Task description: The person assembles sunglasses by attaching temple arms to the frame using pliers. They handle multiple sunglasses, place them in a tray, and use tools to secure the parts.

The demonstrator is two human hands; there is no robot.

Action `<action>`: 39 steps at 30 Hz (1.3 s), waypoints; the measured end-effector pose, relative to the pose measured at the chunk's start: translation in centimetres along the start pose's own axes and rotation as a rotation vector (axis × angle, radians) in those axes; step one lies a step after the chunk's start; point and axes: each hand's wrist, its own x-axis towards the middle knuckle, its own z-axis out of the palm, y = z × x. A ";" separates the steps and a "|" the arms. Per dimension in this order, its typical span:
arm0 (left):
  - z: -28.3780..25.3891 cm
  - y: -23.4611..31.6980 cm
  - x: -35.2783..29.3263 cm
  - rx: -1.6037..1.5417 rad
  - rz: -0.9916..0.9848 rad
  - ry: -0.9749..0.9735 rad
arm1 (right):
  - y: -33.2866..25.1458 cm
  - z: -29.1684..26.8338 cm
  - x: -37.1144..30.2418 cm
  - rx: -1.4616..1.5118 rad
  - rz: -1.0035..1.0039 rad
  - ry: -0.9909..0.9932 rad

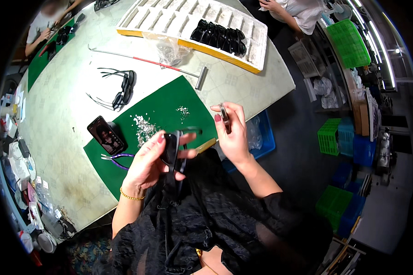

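My left hand (144, 162) is closed around a pair of black sunglasses (170, 150), held on edge above the near side of a green mat (170, 103). To its right, my raised right hand (236, 140) pinches a small, dark brownish object (225, 118) between thumb and fingers; its kind is unclear. A pile of tiny silvery parts (145, 130) lies on the mat beyond my left hand, with a smaller heap (182, 111) farther right. Pliers with purple handles (120, 160) rest left of that hand.
A phone (106, 135) lies at the mat's left edge. Beyond are stacked black sunglasses (125, 89), a red-and-silver hooked rod (144, 59) and a clear plastic bag (172, 52). A white foam tray (257, 39) holds several sunglasses. Two other people work at the far sides.
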 end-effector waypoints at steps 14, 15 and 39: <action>-2.5 -1.4 -0.9 0.301 0.614 0.568 | -1.7 3.4 -4.2 0.110 -0.123 -0.873; -2.1 -0.2 -1.6 0.154 0.548 0.530 | -0.4 3.8 -4.7 0.126 -0.263 -0.851; -2.1 0.3 -3.9 0.289 0.318 0.533 | 15.2 10.6 -1.3 -0.393 -0.091 -0.551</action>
